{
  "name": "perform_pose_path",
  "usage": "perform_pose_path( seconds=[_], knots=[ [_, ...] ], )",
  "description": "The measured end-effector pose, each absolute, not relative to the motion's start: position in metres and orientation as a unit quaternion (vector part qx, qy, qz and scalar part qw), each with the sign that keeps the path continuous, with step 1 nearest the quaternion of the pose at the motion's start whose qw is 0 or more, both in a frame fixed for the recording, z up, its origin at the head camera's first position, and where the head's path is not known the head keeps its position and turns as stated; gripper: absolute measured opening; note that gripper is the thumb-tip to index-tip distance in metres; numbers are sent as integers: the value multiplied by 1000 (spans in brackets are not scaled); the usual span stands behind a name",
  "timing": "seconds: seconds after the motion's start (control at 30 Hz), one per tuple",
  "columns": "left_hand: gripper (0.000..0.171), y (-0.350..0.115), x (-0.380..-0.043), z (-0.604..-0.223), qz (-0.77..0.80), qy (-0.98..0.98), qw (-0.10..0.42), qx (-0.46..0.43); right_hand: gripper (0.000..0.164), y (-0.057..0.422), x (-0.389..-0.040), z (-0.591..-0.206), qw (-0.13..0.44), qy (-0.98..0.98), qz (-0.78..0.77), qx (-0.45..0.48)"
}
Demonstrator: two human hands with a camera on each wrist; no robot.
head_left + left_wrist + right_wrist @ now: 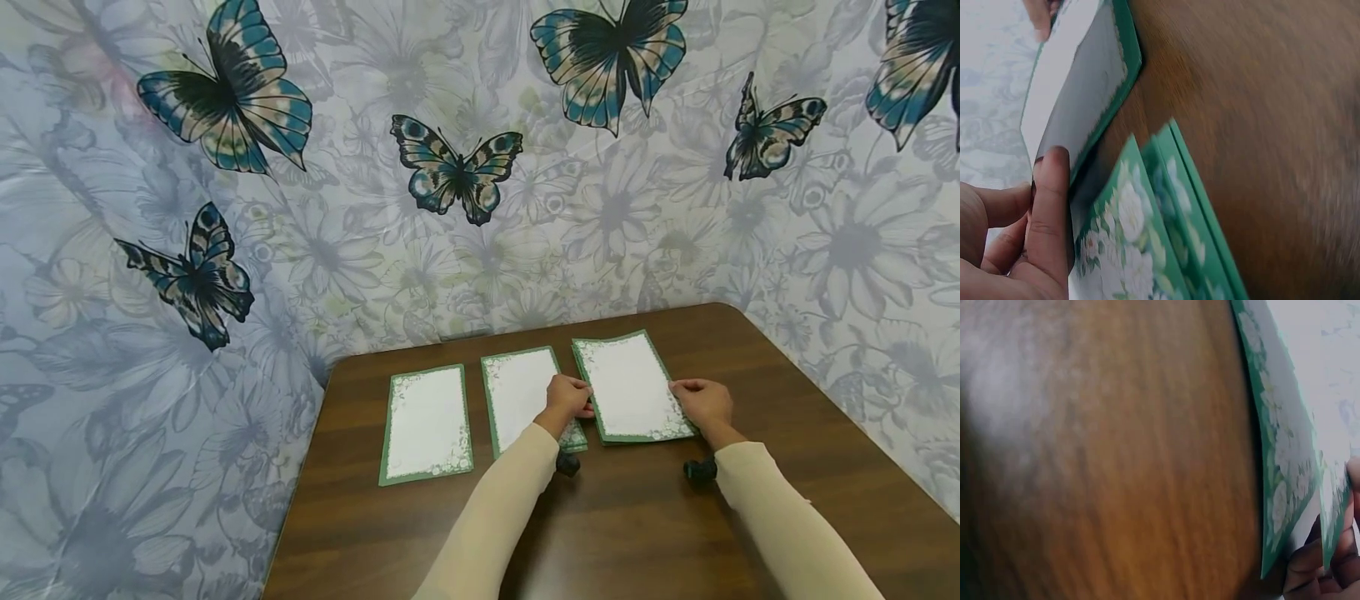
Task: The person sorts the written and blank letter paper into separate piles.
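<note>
Three places on the table hold white stationery sheets with green floral borders. At the rightmost one, the left hand [564, 400] pinches the left edge of the right sheet [633, 385], and the right hand [703, 404] pinches its right edge. Another sheet lies beneath it, as the right wrist view shows, where the fingers [1354, 544] grip near a corner. The left forearm crosses the lower part of the middle sheet [517, 387]. In the left wrist view, several stacked floral sheets [1125, 231] lie close beside the left fingers [1050, 212]. The left sheet [427, 425] lies apart from both hands.
The brown wooden table [630, 517] meets a butterfly-and-flower patterned wall covering [480, 275] at its back edge. A black wrist device [567, 463] sits under the left wrist, and another black device [700, 472] under the right.
</note>
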State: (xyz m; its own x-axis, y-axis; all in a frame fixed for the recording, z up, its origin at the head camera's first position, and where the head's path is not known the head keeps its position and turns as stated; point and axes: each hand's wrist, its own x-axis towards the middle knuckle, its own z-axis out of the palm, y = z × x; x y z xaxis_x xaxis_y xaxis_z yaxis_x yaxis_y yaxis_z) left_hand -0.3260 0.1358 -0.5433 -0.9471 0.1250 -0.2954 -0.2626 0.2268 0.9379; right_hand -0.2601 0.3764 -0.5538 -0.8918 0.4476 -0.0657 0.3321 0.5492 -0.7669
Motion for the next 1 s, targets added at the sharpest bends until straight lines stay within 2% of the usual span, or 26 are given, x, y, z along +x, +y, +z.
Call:
perform_pose_path(
  seconds=[0.4,0.67,1.0],
  knots=[
    [7,133,-324,-547,609,769,186,-61,45,372,-259,-564,54,-901,364,-231],
    [14,135,-327,-535,603,772,195,-52,48,377,-267,-558,48,-900,364,-235],
    [15,133,-330,-535,597,776,196,-54,45,377,-272,-558,42,-907,352,-229]
  ],
)
